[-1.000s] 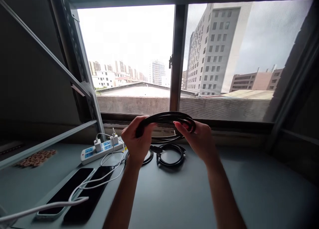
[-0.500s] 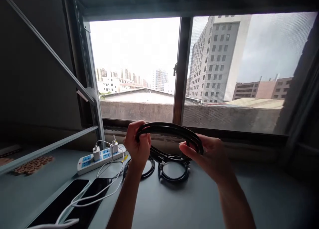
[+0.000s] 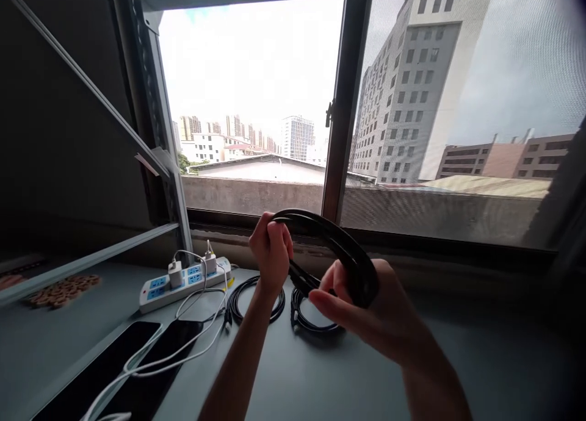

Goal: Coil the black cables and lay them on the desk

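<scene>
Window (image 3: 347,104), dark-framed, two panes: beyond the hands, rising above them, buildings visible outside.

Table (image 3: 315,378), grey-blue: beneath the hands, spreading to both sides.

Metal frame (image 3: 180,213), pale: left of the hands, with a post, a slanting strut and a lower bar.

Hands, two, bare, apart from each other: left hand (image 3: 273,253) clamped on the near-left end of the held coil; right hand (image 3: 382,317) curled around its right end, lower than the left.

Held coil (image 3: 334,235), thick black cable in several loops: slung between the hands, arched upward, raised above the table.

Power strip (image 3: 187,280), white with blue sockets: on the table, left of the left hand.

Dark devices, two, flat and phone-like, lying side by side at the lower left of the hands: outer device (image 3: 105,366), inner device (image 3: 146,396).

Table coils, two, black cable: left coil (image 3: 234,302) below the left hand, partly covered by the left forearm; right coil (image 3: 315,329) below and between the hands, its upper part hidden by the held coil and right thumb.

White cables (image 3: 101,395): left of the left hand, crossing over the dark devices.

Brown pieces (image 3: 64,291), small, clustered: far left of the hands.

Chargers, white, two: seated in the power strip.
</scene>
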`<state>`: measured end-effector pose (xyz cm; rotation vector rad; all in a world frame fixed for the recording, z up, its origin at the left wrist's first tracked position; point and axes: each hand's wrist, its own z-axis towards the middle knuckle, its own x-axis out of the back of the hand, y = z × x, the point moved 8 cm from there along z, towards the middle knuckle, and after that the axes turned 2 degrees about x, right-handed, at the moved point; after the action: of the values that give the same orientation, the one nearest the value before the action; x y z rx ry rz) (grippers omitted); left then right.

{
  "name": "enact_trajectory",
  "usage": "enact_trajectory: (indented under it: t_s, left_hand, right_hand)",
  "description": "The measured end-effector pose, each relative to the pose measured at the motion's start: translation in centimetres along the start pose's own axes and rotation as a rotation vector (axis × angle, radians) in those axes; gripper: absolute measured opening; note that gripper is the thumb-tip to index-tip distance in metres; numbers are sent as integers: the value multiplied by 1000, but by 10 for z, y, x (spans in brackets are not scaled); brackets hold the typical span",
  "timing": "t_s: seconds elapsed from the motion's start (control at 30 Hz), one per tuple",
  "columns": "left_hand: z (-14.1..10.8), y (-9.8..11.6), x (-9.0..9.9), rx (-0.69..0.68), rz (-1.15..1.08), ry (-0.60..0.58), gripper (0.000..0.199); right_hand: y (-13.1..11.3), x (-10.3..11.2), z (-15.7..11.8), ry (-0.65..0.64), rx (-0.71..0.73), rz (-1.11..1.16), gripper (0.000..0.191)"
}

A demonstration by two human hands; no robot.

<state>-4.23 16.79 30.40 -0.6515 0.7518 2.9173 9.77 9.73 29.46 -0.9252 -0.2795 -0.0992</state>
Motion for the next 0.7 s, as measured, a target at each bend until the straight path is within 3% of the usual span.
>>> enact_trajectory:
  t_s: [0.13,0.27,0.37,0.47,0.6,0.7]
  left_hand:
    - [6,-15,-4,146,137,-81,46]
    - [2,-38,-8,431,126,-119,48]
    - [-3,-53,-8,582,117,-164,47]
    - [-6,-62,-6,672,166,-274,45]
    - [-19,-73,-10,809,247,-513,43]
    - [-36,-85,-11,925,311,-625,39]
  right_hand:
    - [8,32,9,348,38,-304,19]
    - [11,49,16,558,186,-462,47]
    - [17,45,25,538,245,-686,37]
    - [35,42,37,456,175,-806,34]
    - [71,42,48,341,62,-815,40]
    - [97,45,52,303,24,-745,39]
